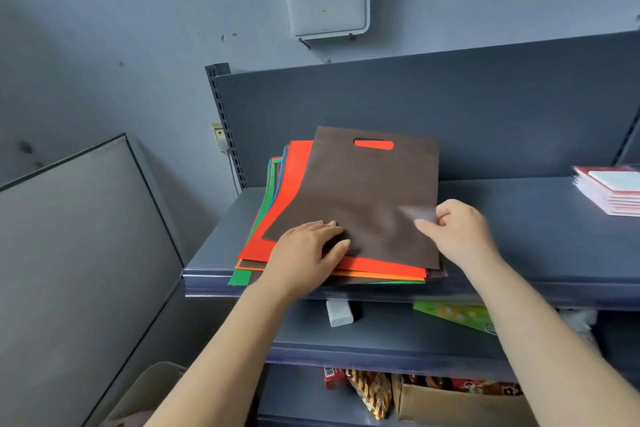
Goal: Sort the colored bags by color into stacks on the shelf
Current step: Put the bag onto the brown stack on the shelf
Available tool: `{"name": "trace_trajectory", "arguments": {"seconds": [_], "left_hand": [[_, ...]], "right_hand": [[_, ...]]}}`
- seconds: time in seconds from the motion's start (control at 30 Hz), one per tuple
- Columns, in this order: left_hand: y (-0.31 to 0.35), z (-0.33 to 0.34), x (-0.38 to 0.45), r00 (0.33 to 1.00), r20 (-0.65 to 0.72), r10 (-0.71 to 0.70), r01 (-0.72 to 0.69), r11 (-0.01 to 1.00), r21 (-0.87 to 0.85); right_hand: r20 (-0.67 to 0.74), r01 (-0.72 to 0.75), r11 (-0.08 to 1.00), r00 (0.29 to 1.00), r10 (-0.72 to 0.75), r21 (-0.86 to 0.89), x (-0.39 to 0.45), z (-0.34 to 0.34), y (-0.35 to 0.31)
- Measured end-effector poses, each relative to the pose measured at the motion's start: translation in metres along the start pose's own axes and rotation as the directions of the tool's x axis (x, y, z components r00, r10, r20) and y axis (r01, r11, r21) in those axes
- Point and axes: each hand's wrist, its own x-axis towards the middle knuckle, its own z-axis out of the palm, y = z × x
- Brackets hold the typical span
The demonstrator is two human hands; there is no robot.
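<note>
**Brown bag on top of the pile**

Grey shelf [519, 218] carries a mixed pile, brown bag [367, 198] uppermost over the red bag [294, 191]. Left hand [304, 253] rests at the bag's 7 o'clock corner, fingers together and lightly bent; right hand [457, 232] pinches its 4 o'clock edge. Booklets [609, 191] sit at 3 o'clock.

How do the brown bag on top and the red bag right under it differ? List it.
1. The brown bag lies fully exposed on top of the pile; the red bag is mostly covered, showing only along its left and front edges and through the brown bag's handle slot.
2. The right hand pinches the brown bag's right edge and the left hand rests on it; the left hand also overlaps the red bag's front edge.

Both are flat bags on the shelf.
</note>
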Motion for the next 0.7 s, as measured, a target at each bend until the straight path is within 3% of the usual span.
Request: {"name": "trace_trajectory", "arguments": {"seconds": [0.13, 0.27, 0.37, 0.5, 0.7], "left_hand": [[-0.019, -0.006, 0.012, 0.964, -0.096, -0.246, 0.250, 0.968, 0.028], [-0.060, -0.013, 0.020, 0.850, -0.104, -0.516, 0.514, 0.856, -0.046], [-0.080, -0.018, 0.027, 0.759, -0.050, -0.649, 0.635, 0.755, -0.163], [-0.089, -0.026, 0.028, 0.722, -0.060, -0.689, 0.645, 0.702, -0.301], [-0.077, -0.039, 0.020, 0.766, -0.265, -0.586, 0.503, 0.803, -0.320]], "right_hand": [[-0.128, -0.041, 0.999, 0.991, 0.044, 0.029, 0.013, -0.007, 0.009], [-0.119, -0.108, 0.990, 0.986, 0.118, 0.091, 0.022, -0.004, 0.018], [-0.146, -0.100, 0.985, 0.982, 0.121, 0.143, 0.025, -0.004, 0.018], [-0.187, -0.018, 0.975, 0.981, 0.061, 0.222, 0.021, -0.007, 0.020], [-0.201, 0.062, 0.913, 0.979, 0.023, 0.404, 0.009, -0.012, 0.021]]}}
